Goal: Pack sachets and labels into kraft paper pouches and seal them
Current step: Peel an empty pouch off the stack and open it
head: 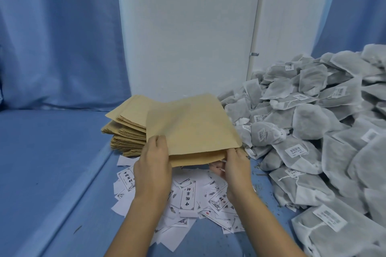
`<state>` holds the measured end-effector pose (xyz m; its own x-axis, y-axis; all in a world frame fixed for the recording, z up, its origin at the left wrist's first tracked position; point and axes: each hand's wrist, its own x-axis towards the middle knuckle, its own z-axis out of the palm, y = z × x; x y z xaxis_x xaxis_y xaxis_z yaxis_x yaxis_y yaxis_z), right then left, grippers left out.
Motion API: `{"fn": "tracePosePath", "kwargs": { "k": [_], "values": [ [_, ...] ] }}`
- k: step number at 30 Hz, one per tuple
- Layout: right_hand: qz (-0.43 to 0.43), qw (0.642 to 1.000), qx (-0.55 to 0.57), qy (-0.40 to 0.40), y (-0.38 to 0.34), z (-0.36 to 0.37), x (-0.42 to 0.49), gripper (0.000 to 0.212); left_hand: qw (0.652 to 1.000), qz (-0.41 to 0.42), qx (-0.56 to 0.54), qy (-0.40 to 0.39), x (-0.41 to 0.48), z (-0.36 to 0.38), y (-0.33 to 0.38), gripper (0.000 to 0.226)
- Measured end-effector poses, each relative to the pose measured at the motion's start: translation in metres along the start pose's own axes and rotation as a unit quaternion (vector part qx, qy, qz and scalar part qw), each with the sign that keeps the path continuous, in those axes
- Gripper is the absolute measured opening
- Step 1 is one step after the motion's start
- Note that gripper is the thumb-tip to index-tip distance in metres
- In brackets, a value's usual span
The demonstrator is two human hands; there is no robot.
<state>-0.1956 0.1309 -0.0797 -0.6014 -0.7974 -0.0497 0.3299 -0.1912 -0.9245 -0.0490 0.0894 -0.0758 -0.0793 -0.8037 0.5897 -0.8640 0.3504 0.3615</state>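
Observation:
I hold a kraft paper pouch (192, 125) in the air above a scatter of white printed labels (188, 196). My left hand (152, 169) pinches its near left corner, thumb on top. My right hand (236, 170) grips the near right corner at the pouch's mouth, where the two paper layers are slightly apart. Behind the held pouch lies a stack of more kraft pouches (125, 131). A big heap of grey mesh sachets (313, 131) with barcode stickers fills the right side.
Everything lies on a blue cloth-covered surface (52, 162) with a raised step on the left. Blue curtains (58, 37) and a white wall panel (188, 27) stand behind. Dry crumbs dot the cloth near the sachets.

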Motion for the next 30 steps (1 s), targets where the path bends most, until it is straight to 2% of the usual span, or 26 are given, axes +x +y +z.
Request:
{"fn": "tracePosePath", "kwargs": {
  "k": [3, 5, 7, 9, 11, 13, 15, 16, 18, 22, 24, 26, 28, 30],
  "values": [
    [-0.078, 0.993, -0.058, -0.069, -0.003, 0.008, -0.007, 0.006, 0.996, 0.003, -0.091, 0.02, -0.004, 0.003, 0.007, 0.062],
    [-0.164, 0.968, -0.135, -0.135, -0.007, 0.014, -0.014, 0.016, 0.974, -0.021, -0.224, 0.004, -0.006, 0.005, 0.017, 0.065],
    [-0.227, 0.935, -0.181, -0.202, -0.008, 0.021, -0.021, 0.044, 0.926, -0.068, -0.369, -0.029, -0.01, 0.005, 0.028, 0.057],
    [-0.283, 0.893, -0.266, -0.227, -0.009, 0.026, -0.027, 0.071, 0.878, -0.115, -0.46, -0.055, -0.014, 0.008, 0.037, 0.039],
    [-0.339, 0.852, -0.342, -0.205, -0.009, 0.027, -0.03, 0.077, 0.823, -0.173, -0.538, -0.062, -0.015, 0.008, 0.043, 0.019],
    [-0.372, 0.817, -0.404, -0.179, -0.011, 0.024, -0.027, 0.075, 0.758, -0.229, -0.608, -0.056, -0.011, 0.003, 0.047, 0.02],
    [-0.382, 0.762, -0.497, -0.161, -0.012, 0.017, -0.02, 0.072, 0.71, -0.257, -0.654, -0.036, -0.007, -0.002, 0.047, 0.031],
    [-0.377, 0.74, -0.533, -0.16, -0.011, 0.014, -0.016, 0.07, 0.702, -0.263, -0.661, -0.026, -0.006, -0.004, 0.046, 0.036],
    [-0.365, 0.742, -0.539, -0.159, -0.008, 0.008, -0.011, 0.068, 0.71, -0.275, -0.648, -0.022, -0.006, -0.003, 0.042, 0.038],
    [-0.393, 0.845, -0.358, -0.055, -0.006, 0.006, -0.011, 0.074, 0.741, -0.299, -0.591, -0.106, -0.012, 0.011, 0.035, 0.038],
    [-0.402, 0.867, -0.295, -0.012, -0.006, 0.004, -0.009, 0.074, 0.749, -0.289, -0.58, -0.136, -0.014, 0.015, 0.035, 0.034],
    [-0.411, 0.853, -0.322, -0.012, -0.007, 0.002, -0.008, 0.067, 0.738, -0.275, -0.603, -0.125, -0.016, 0.015, 0.036, 0.033],
    [-0.4, 0.816, -0.416, -0.02, -0.006, 0.001, -0.006, 0.057, 0.715, -0.288, -0.628, -0.103, -0.015, 0.014, 0.035, 0.032],
    [-0.369, 0.789, -0.491, -0.021, -0.005, -0.001, -0.004, 0.054, 0.712, -0.313, -0.624, -0.074, -0.013, 0.013, 0.032, 0.028]
  ]
}}
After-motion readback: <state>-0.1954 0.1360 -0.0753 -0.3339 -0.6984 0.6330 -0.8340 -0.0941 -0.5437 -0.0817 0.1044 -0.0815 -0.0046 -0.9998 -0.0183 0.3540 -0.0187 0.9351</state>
